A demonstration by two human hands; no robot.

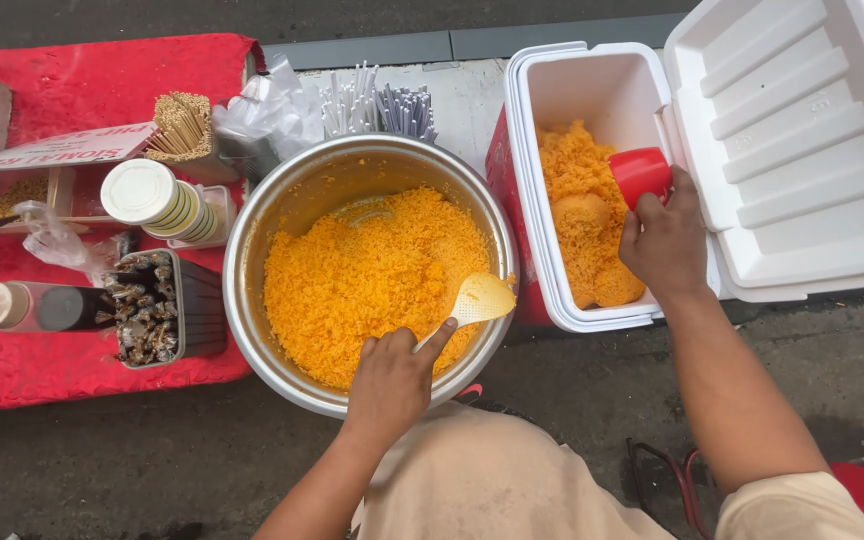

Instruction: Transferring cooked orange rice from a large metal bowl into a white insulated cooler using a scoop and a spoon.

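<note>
My left hand (390, 383) grips the handle of a pale yellow rice paddle (481, 298), whose blade rests at the right rim of a big steel bowl (252, 215) full of orange-yellow rice (362, 275). My right hand (664, 240) holds a red plastic cup (640, 174) inside an open white cooler (592, 85). The cup is tipped against more orange rice (580, 215) heaped in the cooler, with moulded round mounds in front.
The cooler lid (802, 140) lies open to the right. On the red cloth (82, 80) at left stand a stack of paper cups (157, 200), wooden skewers (180, 120), straws (377, 105), a sauce bottle (37, 306) and a tray of dark pieces (147, 305).
</note>
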